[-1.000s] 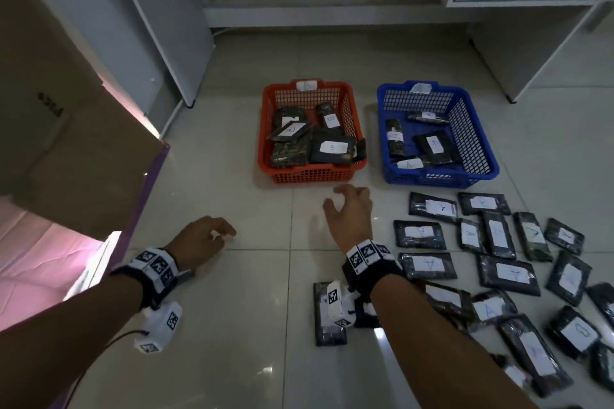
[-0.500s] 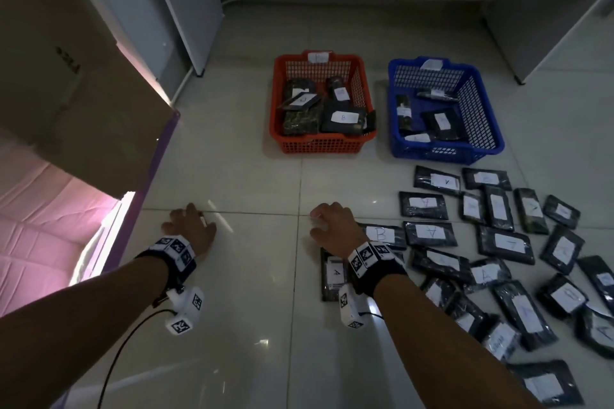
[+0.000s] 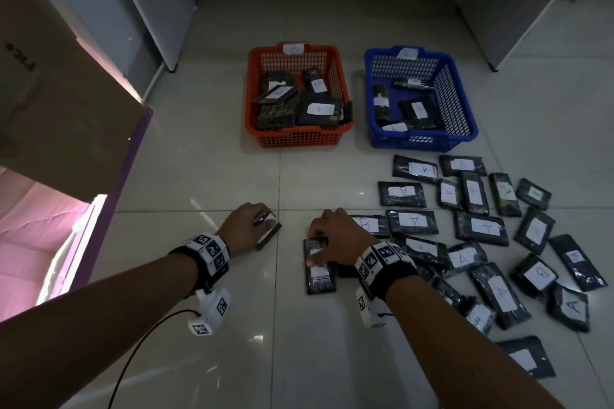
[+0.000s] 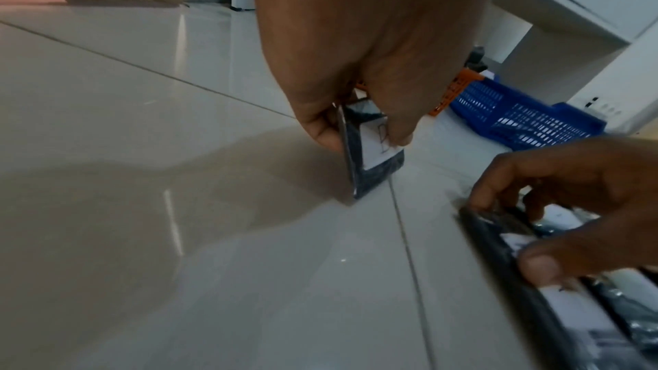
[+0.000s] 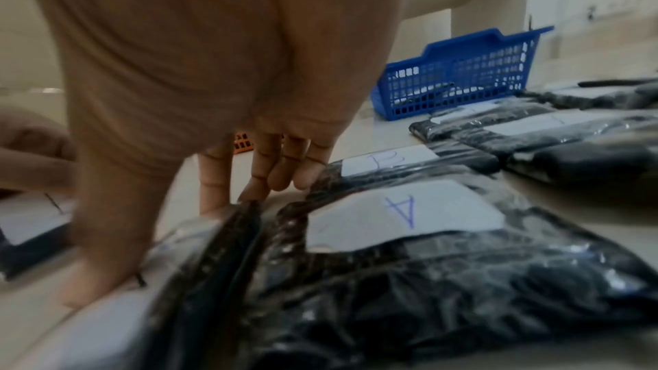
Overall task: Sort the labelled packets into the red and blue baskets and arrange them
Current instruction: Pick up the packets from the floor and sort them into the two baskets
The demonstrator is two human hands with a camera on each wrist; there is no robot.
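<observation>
1. Head view showed our left hand (image 3: 247, 224) pinching a small dark packet (image 3: 267, 231) between thumb and fingers, tilted on one edge on the floor (image 3: 199, 325), left of the tile seam. In the left wrist view its white label appeared to read B, partly hidden by the thumb.
2. Our right hand (image 3: 332, 239) lay on a second packet (image 3: 319, 271) flat on the floor, fingers curled at its far end and thumb pressed on its label; we judged this a grip forming, with the packet not yet lifted. Its letter could not be read.
3. The second packet's long axis ran away from us, toward the baskets. It sat directly under the right hand, at the left edge of the scattered packets (image 3: 481, 229) that covered the floor to the right.
4. The red basket (image 3: 299, 139), tagged B on its far rim, stood ahead and between the two hands, holding several packets, one with a B label facing up.
5. The blue basket (image 3: 422, 141) stood just beside it on the right, more sparsely filled; its rim tag was unreadable.
6. We judged the left hand nearer the red basket, so the B packet called for a forward reach, slightly rightward.
</observation>
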